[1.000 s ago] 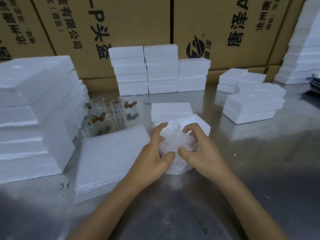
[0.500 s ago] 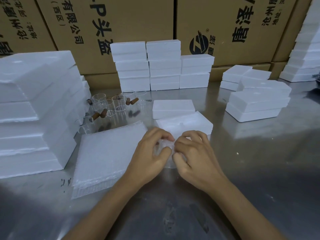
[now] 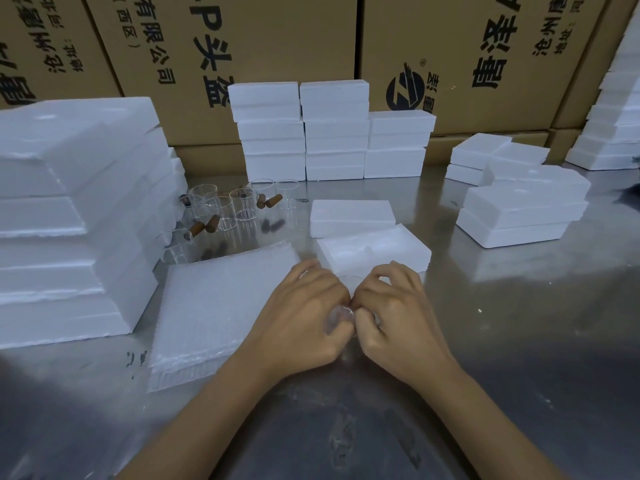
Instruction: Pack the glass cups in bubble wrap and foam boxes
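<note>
Foam box stack (image 3: 69, 209) stood at 9 o'clock, bubble wrap sheets (image 3: 221, 306) just beside it. Glass cups (image 3: 225, 209) w/ brown handles sat at 11. Centre: left hand (image 3: 304, 317) & right hand (image 3: 398, 313) curled tight round the wrapped cup (image 3: 341, 315), knuckles nearly touching. Vs 1 s ago the bundle was squeezed smaller, mostly hidden, hands closer together. Open foam box (image 3: 374, 252) lay at 12, just beyond the hands.

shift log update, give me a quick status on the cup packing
Left hand and right hand both grip wrapped cup. Open foam box just beyond. Nothing in the way.
</note>
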Available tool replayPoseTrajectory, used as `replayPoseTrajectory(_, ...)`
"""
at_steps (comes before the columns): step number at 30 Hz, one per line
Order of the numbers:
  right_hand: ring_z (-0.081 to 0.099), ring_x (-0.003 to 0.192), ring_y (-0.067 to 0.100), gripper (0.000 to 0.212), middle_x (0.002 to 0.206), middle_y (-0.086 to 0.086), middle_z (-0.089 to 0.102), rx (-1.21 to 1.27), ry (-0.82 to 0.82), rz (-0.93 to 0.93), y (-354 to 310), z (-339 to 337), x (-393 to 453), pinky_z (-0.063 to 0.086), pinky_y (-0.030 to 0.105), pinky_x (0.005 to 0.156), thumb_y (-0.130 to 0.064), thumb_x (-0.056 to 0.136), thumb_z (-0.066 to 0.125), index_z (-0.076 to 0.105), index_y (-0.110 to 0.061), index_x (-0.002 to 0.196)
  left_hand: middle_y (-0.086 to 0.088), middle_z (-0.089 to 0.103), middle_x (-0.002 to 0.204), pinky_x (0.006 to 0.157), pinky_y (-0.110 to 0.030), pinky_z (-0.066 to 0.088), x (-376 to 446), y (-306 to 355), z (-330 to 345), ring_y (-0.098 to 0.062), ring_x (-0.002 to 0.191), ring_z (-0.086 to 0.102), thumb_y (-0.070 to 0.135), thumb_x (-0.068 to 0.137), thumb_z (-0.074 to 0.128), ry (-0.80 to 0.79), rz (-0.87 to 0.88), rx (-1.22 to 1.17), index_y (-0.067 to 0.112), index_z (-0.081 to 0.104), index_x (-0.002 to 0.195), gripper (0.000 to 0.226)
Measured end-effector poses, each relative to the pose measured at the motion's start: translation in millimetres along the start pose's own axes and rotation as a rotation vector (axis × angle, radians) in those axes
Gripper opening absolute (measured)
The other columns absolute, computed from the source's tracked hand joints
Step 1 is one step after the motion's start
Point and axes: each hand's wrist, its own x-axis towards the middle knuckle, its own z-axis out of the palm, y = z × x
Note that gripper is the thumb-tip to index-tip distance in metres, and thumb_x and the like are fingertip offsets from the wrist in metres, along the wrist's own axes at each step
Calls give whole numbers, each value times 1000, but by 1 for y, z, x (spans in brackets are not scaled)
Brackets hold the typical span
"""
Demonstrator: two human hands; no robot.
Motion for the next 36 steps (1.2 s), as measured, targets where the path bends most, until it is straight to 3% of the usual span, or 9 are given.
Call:
replayPoseTrajectory(3,49,104,13,32,76,-14,65,-14,-57,-26,3,2,-1,27,29,106,-18,80,37,66,-17,66,13,63,86,98,-26,37,0,-2,-2,-7,87,55,39,80,54,30,-6,-50,21,64,87,22)
replayPoseTrajectory(8,57,108,13,32,96,-11,69,653,208,295,5,-2,2,46,32,91,-5,77,40,70,-12,81,10,65,82,83,-32,43,0,-1,10,-11,76,57,61,81,62,-93,-63,-5,22,66,86,39)
replayPoseTrajectory(12,45,126,8,40,127,-13,59,499,354,429,24,-3,6,40,38,105,-7,82,40,65,-20,110,7,66,94,79,-28,44,0,0,13,-14,87,60,60,90,58,-76,-85,-10,16,69,93,45)
replayPoseTrajectory(17,14,149,12,42,163,-8,22,321,97,670,67,-1,13,10,41,122,-18,100,44,52,-30,139,8,66,87,67,-23,49,-2,2,0,-10,77,59,49,85,70,222,-62,-104,15,69,85,34)
replayPoseTrajectory(20,9,151,18,40,164,0,18,209,-34,672,73,7,13,9,40,118,-36,96,57,52,-30,135,4,60,103,77,-26,52,5,-4,-4,-8,90,59,48,85,72,379,-120,-176,14,71,88,34)
replayPoseTrajectory(23,18,148,22,36,157,5,33,204,-34,629,72,8,11,19,42,114,-41,88,66,52,-30,119,4,50,125,88,-2,38,25,-6,-4,5,110,45,51,85,71,451,-208,-216,19,69,88,32)
replayPoseTrajectory(28,46,121,14,33,122,-14,50,294,3,572,70,4,8,33,37,101,-40,85,70,47,-30,106,10,29,154,80,0,26,70,-19,8,37,110,16,45,86,72,308,-305,-230,24,63,89,23)
replayPoseTrajectory(32,48,119,11,33,122,-16,49,318,2,596,73,4,8,33,41,106,-40,84,71,47,-32,106,19,39,148,93,-26,39,75,-32,31,-6,132,43,39,89,70,104,-362,-283,32,48,112,33)
replayPoseTrajectory(36,48,112,6,33,122,-17,47,316,-7,603,76,5,10,32,42,109,-42,83,71,46,-35,103,19,27,158,108,-26,28,62,-38,52,-8,142,32,47,96,57,10,-358,-292,43,28,147,59)
